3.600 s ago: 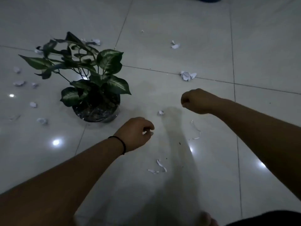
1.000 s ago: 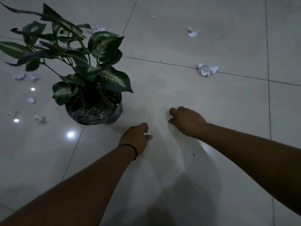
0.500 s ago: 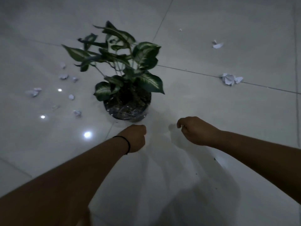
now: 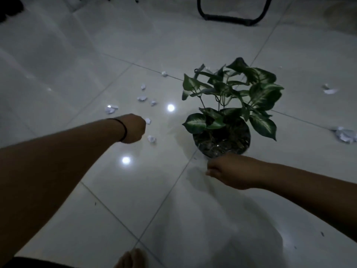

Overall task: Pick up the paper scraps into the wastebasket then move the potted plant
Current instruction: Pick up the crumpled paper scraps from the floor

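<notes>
The potted plant, green and white leaves in a dark shiny pot, stands on the tiled floor at centre right. My left hand, with a black band at the wrist, is a closed fist left of the plant. It hovers beside two paper scraps, one at its knuckles and another just below. My right hand is curled shut in front of the pot. A pale, see-through thin bag seems to trail from it toward me. No other wastebasket shows.
More paper scraps lie left of the plant and to its right. A black curved chair frame stands at the far edge. A bare foot shows at the bottom.
The view has swung left, so the plant now sits right of centre. My left hand has left the pale bag and reached out to the scraps on the left. My right hand stays by the pot.
</notes>
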